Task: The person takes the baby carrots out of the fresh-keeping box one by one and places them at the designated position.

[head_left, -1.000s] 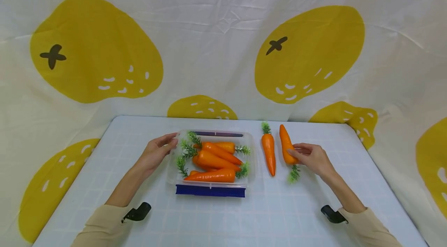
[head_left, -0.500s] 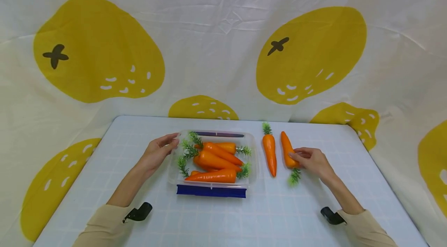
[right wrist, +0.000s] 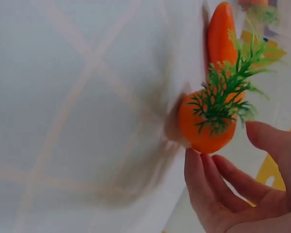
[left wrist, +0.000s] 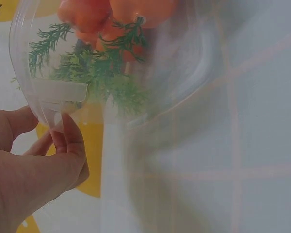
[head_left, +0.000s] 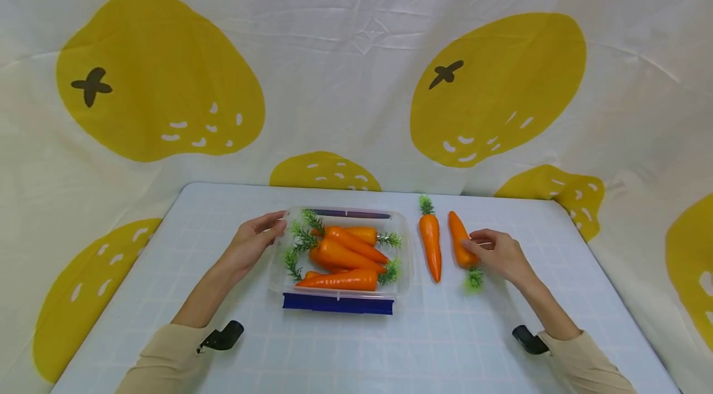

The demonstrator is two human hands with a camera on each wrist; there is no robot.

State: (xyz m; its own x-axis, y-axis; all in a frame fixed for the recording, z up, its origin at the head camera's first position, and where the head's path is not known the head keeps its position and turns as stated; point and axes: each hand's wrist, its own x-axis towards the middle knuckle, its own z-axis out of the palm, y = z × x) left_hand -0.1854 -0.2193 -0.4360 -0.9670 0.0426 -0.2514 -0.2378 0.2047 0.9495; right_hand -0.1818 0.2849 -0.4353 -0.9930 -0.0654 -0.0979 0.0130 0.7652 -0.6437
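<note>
In the head view a clear plastic food container (head_left: pixel 409 258) with blue side clips holds several orange toy carrots (head_left: pixel 337 281) with green leafy tops. My left hand (head_left: pixel 252 245) pinches its left side; the left wrist view shows thumb and fingers around the clear clip flap (left wrist: pixel 63 92). To the right, one carrot (head_left: pixel 430 245) lies with its leaves toward the back. Beside it, another carrot (head_left: pixel 459 239) lies with its leaves toward me. My right hand (head_left: pixel 498 255) is at this one's thick end, fingertips at its side, thumb (right wrist: pixel 262 136) slightly off it.
Everything rests on a white table (head_left: pixel 345 351) with a faint grid pattern. Behind it hangs a pale cloth (head_left: pixel 334 72) printed with yellow fruit shapes. A dark camera (head_left: pixel 223 337) sits on the left wrist, and another camera (head_left: pixel 529 339) on the right.
The right-hand carrot has shifted slightly toward me and settled beside the other one, its leaves swinging a little right. My right thumb has eased off it. The left hand and container stay put.
</note>
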